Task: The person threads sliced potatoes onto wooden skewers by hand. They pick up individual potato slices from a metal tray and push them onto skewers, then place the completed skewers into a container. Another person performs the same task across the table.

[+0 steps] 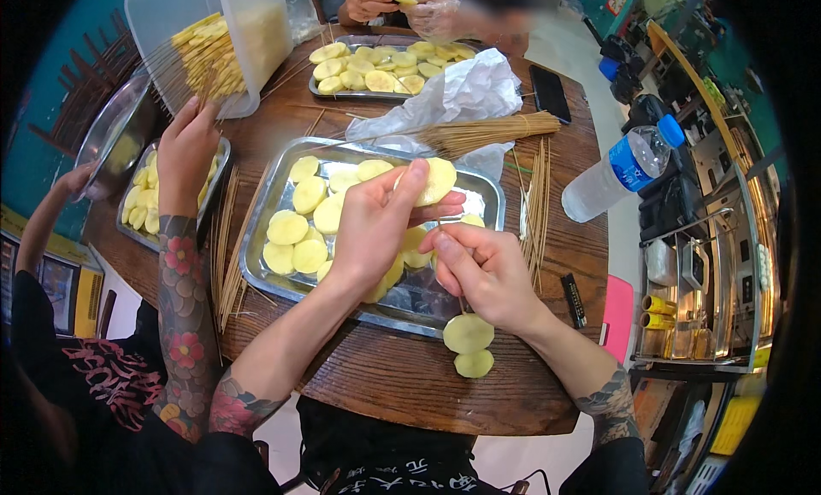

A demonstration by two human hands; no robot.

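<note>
Over a metal tray (pixel 256 251) of potato slices, my left hand (pixel 378 222) pinches a round potato slice (pixel 439 179) between thumb and fingers. Just below and to the right, my right hand (pixel 487 270) grips a thin wooden skewer (pixel 461 304). Two potato slices (pixel 469 333) hang on that skewer beneath my right hand, above the table's near edge. The skewer's upper tip is near the fingers of my left hand; whether it touches the held slice cannot be told. More slices (pixel 309 194) lie in the tray, partly hidden by my left arm.
Loose skewers (pixel 224 258) flank the tray, and a skewer bundle (pixel 494 131) lies on crumpled paper (pixel 462 88). A water bottle (pixel 616 171), phone (pixel 550 92) and black lighter (pixel 573 301) are at right. Co-workers' hands (pixel 191 133) handle skewers beside a plastic tub (pixel 240 40) and across the table.
</note>
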